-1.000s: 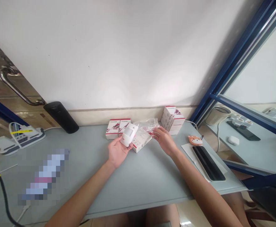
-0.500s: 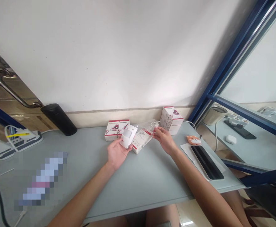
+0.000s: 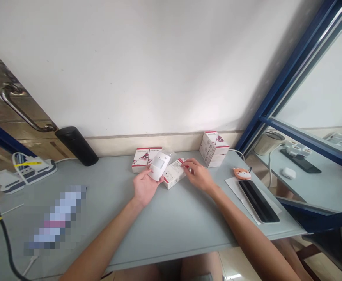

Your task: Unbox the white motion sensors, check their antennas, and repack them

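My left hand [image 3: 144,186] lies palm up over the grey table [image 3: 171,218] and holds a small white sensor-like device [image 3: 158,166] between thumb and fingers. Just to its right lies a white and red box [image 3: 173,175] with one end open. My right hand [image 3: 198,175] rests on that box's right end, fingers curled against it. A flat pair of white and red boxes [image 3: 145,157] lies behind the device, near the wall.
A stack of white and red boxes [image 3: 214,148] stands at the back right. A black phone [image 3: 257,200] on paper and an orange fox-shaped object [image 3: 242,173] lie right. A black cylinder [image 3: 76,145], a power strip [image 3: 24,170] and cables sit left. A blue frame [image 3: 287,82] borders the right.
My right hand has come down from the clear plastic bag onto the box's right end. The bag is no longer seen. The left hand keeps the white device still.
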### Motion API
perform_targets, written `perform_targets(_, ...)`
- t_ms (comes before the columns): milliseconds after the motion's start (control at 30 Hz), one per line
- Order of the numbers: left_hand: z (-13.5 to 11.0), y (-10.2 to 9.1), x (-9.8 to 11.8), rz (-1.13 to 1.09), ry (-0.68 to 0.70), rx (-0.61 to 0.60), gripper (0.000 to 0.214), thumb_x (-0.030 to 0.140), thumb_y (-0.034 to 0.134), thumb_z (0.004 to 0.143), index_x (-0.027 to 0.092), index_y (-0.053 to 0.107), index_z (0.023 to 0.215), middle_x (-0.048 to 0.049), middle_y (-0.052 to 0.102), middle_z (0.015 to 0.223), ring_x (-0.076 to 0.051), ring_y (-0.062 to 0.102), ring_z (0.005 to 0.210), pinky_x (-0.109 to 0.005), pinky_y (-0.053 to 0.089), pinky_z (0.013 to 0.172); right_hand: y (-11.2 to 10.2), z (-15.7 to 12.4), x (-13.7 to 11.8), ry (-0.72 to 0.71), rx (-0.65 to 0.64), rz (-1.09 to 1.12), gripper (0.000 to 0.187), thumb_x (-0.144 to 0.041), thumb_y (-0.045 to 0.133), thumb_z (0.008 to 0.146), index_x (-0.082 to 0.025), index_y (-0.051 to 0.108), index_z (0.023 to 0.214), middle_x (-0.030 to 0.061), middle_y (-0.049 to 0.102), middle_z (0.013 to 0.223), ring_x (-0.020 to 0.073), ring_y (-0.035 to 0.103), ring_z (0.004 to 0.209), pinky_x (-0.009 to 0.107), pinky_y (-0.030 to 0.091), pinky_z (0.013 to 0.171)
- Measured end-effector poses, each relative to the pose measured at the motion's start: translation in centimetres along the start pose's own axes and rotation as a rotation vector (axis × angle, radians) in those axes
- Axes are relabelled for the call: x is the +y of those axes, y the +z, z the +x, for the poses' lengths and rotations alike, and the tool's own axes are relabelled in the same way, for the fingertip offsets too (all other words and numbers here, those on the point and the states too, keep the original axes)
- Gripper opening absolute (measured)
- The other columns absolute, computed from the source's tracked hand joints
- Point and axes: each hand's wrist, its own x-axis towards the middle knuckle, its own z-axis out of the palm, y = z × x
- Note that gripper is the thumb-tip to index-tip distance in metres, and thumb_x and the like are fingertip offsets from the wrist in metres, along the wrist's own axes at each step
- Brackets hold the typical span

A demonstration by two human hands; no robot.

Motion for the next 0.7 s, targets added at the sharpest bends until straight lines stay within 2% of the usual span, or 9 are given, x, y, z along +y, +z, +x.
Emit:
perform_targets(200, 0.6, 0.3, 1.4, -0.015, 0.004, -0.018, 0.017, 0.015, 0.061, 0.086, 0.020, 0.069, 0.100, -0.0099, 0.071, 0.110, -0.022, 0.065, 0.091, -0.032, 0.052, 0.065, -0.5, 0.0, 0.2, 0.007, 0.003, -0.089, 0.025, -0.028, 0.052, 0.099, -0.034, 0.074, 0.108, 0.0015, 0.070, 0.121, 0.0170, 0.064, 0.071, 0.033, 0.045, 0.066)
perform_targets(367, 2.2, 2.1, 2.4, -0.011, -0.106, -0.042, 0.022, 0.020, 0.062, 0.085, 0.017, 0.068, 0.105, -0.0163, 0.070, 0.111, -0.022, 0.063, 0.080, -0.032, 0.051, 0.063, -0.5, 0.1, 0.2, 0.009, 0.015, -0.081, 0.023, -0.025, 0.052, 0.098, -0.032, 0.073, 0.103, 0.0008, 0.071, 0.118, 0.0167, 0.063, 0.071, 0.031, 0.041, 0.064)
perform_targets(433, 3.5, 3.2, 2.1, -0.007, -0.173, -0.041, 0.027, 0.021, 0.062, 0.083, 0.014, 0.067, 0.109, -0.0199, 0.069, 0.111, -0.019, 0.059, 0.070, -0.033, 0.051, 0.061, -0.5, 0.1, 0.2, 0.010, 0.021, -0.068, 0.023, -0.025, 0.052, 0.099, -0.032, 0.073, 0.103, 0.0010, 0.071, 0.117, 0.0171, 0.064, 0.073, 0.031, 0.041, 0.065)
perform_targets(567, 6.5, 5.4, 0.3, -0.010, -0.279, -0.043, 0.034, 0.021, 0.061, 0.081, 0.011, 0.063, 0.113, -0.0242, 0.067, 0.117, -0.016, 0.053, 0.063, -0.033, 0.049, 0.057, -0.7, 0.3, 0.1, 0.024, 0.030, -0.052, 0.025, -0.025, 0.050, 0.100, -0.031, 0.074, 0.101, 0.0011, 0.072, 0.113, 0.0173, 0.064, 0.074, 0.031, 0.042, 0.067)
perform_targets(700, 8.3, 6.6, -1.0, -0.008, -0.340, -0.052, 0.037, 0.019, 0.059, 0.079, 0.013, 0.062, 0.115, -0.0226, 0.067, 0.118, -0.015, 0.051, 0.061, -0.031, 0.047, 0.055, -0.9, 0.5, 0.1, 0.034, 0.025, -0.043, 0.026, -0.021, 0.050, 0.098, -0.031, 0.074, 0.102, -0.0003, 0.073, 0.110, 0.0169, 0.064, 0.076, 0.030, 0.043, 0.068)
